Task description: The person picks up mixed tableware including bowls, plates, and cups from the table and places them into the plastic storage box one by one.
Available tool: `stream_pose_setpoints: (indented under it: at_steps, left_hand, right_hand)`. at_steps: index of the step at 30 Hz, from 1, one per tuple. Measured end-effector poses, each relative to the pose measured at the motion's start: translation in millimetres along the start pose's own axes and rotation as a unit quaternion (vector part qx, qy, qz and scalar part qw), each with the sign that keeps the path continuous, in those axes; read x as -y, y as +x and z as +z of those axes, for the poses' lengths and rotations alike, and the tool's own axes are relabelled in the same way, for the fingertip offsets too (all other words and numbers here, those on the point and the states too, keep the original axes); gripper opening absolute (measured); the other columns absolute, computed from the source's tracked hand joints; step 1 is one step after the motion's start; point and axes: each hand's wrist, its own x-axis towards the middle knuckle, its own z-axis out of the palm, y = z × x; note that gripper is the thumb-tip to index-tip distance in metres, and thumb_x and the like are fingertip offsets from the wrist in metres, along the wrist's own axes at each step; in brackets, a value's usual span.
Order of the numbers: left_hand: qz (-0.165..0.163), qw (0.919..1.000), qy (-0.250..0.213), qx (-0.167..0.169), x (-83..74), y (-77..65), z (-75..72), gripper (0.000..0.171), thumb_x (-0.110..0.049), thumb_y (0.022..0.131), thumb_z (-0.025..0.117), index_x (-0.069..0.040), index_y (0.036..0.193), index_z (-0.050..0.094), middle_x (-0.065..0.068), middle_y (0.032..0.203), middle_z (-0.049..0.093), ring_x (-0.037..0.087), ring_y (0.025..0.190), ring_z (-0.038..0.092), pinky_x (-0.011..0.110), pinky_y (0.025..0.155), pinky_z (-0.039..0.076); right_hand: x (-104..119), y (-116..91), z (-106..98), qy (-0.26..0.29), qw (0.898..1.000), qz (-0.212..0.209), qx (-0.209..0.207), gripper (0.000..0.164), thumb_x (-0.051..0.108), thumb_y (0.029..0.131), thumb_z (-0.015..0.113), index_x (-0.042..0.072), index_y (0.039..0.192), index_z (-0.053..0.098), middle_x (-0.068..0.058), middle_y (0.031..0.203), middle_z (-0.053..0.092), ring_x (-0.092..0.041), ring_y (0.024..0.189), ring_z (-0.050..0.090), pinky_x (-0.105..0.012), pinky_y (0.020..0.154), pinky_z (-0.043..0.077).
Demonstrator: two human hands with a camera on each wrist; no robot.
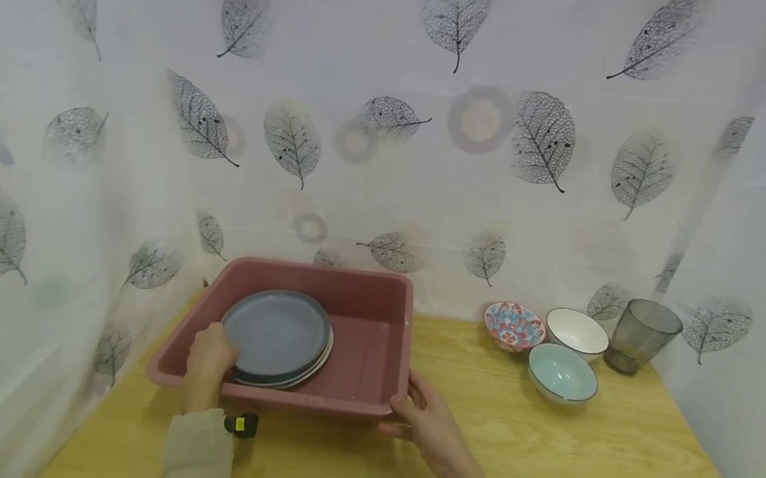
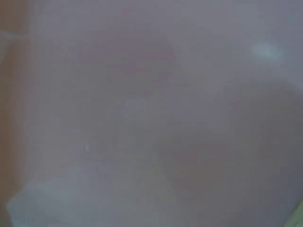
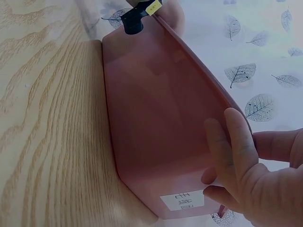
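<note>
A dusty-red plastic tub (image 1: 371,354) sits on the wooden table, holding a stack of plates on its left side. The top plate (image 1: 278,333) is grey, with a paler rim showing below it. My left hand (image 1: 209,357) reaches over the tub's front left and grips the stack's left edge; its fingertips are hidden. At the front right corner, my right hand (image 1: 430,423) holds the tub's rim, thumb on top and fingers beneath. In the right wrist view, its fingers (image 3: 242,142) lie against the outer wall, near a white label (image 3: 182,200). The left wrist view is a grey blur.
On the right of the table (image 1: 507,455) stand a red-and-blue patterned bowl (image 1: 515,327), a white bowl (image 1: 577,331), a pale green bowl (image 1: 562,374) and a smoky glass tumbler (image 1: 642,336). A leaf-printed curtain (image 1: 389,185) surrounds the table's back and sides.
</note>
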Motion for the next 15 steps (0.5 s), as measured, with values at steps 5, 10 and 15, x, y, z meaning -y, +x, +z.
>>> stream_pose_setpoints:
  at_steps: [5, 10, 15]
  left_hand:
    - [-0.013, 0.9999, 0.003, -0.004, -1.5, 1.9, 1.5, 0.024, 0.003, 0.081, 0.052, 0.018, 0.099, 0.056, 0.031, 0.084, 0.061, 0.038, 0.069, 0.061, 0.045, 0.058, 0.051]
    - [-0.003, 0.9998, 0.001, -0.022, 0.0, 2.1, 2.8, 0.024, 0.002, 0.079, 0.052, 0.018, 0.096, 0.056, 0.033, 0.084, 0.06, 0.04, 0.07, 0.061, 0.048, 0.061, 0.052]
    - [-0.007, 0.9996, -0.004, -0.026, 0.3, 0.7, 2.4, 0.025, 0.002, 0.077, 0.054, 0.018, 0.096, 0.057, 0.033, 0.083, 0.06, 0.039, 0.068, 0.061, 0.046, 0.059, 0.052]
  right_hand:
    - [1.3, -0.3, -0.9, -0.002, 1.0, -0.001, 0.002, 0.069, 0.007, 0.1, 0.054, -0.01, 0.153, 0.013, -0.03, 0.159, 0.015, -0.025, 0.113, 0.062, -0.042, 0.09, 0.056]
    - [2.0, -0.7, -0.6, -0.002, 1.0, -0.002, 0.001, 0.069, 0.007, 0.1, 0.054, -0.011, 0.153, 0.013, -0.031, 0.159, 0.016, -0.029, 0.115, 0.061, -0.043, 0.09, 0.056]
    - [2.0, -1.1, 0.5, -0.002, 1.0, -0.001, 0.0, 0.069, 0.008, 0.1, 0.055, -0.011, 0.153, 0.014, -0.031, 0.158, 0.018, -0.03, 0.114, 0.062, -0.038, 0.088, 0.057]
